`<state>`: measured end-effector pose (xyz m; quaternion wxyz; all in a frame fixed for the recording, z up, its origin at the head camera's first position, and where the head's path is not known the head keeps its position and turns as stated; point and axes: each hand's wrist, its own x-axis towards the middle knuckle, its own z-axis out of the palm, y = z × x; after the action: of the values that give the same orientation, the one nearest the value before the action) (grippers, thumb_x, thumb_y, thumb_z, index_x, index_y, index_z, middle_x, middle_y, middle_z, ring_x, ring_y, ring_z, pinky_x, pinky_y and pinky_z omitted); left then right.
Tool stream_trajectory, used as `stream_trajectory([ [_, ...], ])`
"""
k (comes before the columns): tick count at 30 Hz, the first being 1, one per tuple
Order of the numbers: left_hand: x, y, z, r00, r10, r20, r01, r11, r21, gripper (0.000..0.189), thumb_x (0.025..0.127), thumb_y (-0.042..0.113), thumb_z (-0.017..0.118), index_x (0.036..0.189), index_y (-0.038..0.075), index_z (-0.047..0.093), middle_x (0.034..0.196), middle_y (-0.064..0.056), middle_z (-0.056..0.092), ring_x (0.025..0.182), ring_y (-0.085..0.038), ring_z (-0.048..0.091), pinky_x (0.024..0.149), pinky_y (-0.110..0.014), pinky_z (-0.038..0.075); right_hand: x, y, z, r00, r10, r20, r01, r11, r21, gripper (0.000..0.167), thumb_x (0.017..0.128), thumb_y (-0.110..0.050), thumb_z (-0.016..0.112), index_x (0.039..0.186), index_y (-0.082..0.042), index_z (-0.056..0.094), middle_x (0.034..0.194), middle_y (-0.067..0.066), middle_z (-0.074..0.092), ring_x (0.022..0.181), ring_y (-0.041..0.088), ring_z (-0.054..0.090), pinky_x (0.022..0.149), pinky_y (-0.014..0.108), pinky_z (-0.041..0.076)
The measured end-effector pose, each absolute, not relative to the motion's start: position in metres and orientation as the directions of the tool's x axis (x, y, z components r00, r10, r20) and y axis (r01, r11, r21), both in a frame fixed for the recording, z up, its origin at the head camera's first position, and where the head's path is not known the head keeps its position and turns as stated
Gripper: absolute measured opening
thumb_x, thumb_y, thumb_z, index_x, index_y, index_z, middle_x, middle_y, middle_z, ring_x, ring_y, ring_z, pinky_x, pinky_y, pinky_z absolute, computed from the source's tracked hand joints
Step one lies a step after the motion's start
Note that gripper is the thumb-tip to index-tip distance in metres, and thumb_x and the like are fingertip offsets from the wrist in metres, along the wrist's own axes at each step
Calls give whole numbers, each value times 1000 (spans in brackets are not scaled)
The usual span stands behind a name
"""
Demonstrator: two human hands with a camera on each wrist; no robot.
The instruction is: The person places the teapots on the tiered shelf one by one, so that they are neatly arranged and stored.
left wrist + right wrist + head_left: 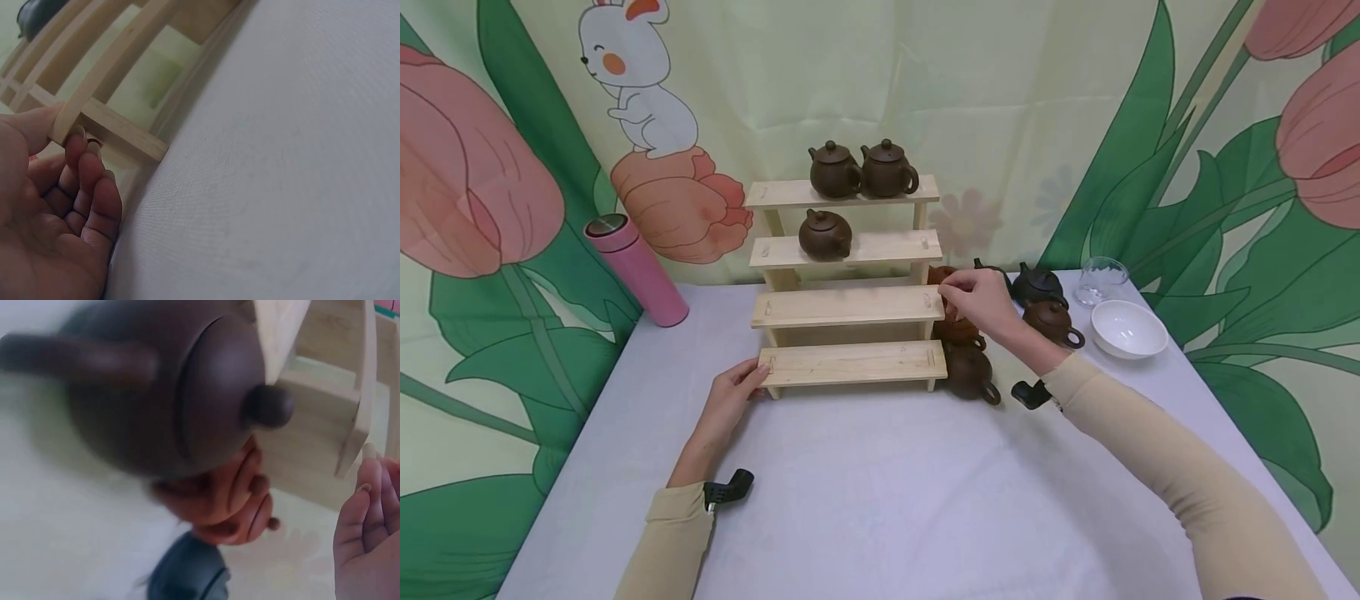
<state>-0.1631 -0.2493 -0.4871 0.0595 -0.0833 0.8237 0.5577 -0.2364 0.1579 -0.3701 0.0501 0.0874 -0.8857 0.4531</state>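
Note:
A four-tier wooden display stand (850, 308) stands on the white-covered table. Its lowest board is pinched at the left end by my left hand (730, 400), thumb above and fingertips beneath in the left wrist view. My right hand (985, 304) pinches the right end of the board one tier up. Two dark brown teapots, one (832, 172) beside the other (886, 173), sit on the top tier. A third brown teapot (825, 236) sits left of centre on the tier below. Both lower tiers are bare. Close by the stand's right side is another dark brown teapot (967, 372).
Behind that teapot are reddish-brown teapots (961, 332), partly hidden by my right hand. Farther right stand a black teapot (1037, 285), a brown teapot (1049, 320), a white bowl (1129, 329) and a clear glass bowl (1099, 283). A pink thermos (640, 275) stands at the back left.

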Motion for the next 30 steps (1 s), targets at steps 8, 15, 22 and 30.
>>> stream_trajectory([
  [8,-163,-250,-485,-980,-68,-188,-200,355,913,68,96,57,56,146,11,49,135,-9,59,101,-14,56,80,-16,50,-233,185,-377,-975,-93,200,-215,595,-774,22,97,-24,63,101,-6,75,84,19,72,62,23,63,57,29,50],
  [15,-161,-249,-485,-983,-54,-175,-183,362,914,68,96,57,55,146,11,49,135,-9,60,101,-12,57,81,-16,50,-229,207,-386,-979,-96,179,-199,616,-762,26,98,-28,62,103,-6,75,83,17,72,62,17,63,56,27,51],
  [22,-160,-248,-486,-984,-50,-172,-178,372,911,68,96,58,54,146,11,50,134,-9,61,101,-15,56,81,-17,50,-224,223,-395,-988,-60,143,-149,628,-764,28,97,-28,63,107,-3,74,78,14,72,61,17,65,56,27,49],
  [30,-161,-249,-485,-983,-53,-173,-180,369,912,69,96,58,55,146,11,49,137,-9,59,104,-16,57,81,-16,50,-219,239,-403,-992,-35,122,-114,667,-736,29,97,-32,63,107,-7,73,80,12,73,66,28,66,56,29,47],
])
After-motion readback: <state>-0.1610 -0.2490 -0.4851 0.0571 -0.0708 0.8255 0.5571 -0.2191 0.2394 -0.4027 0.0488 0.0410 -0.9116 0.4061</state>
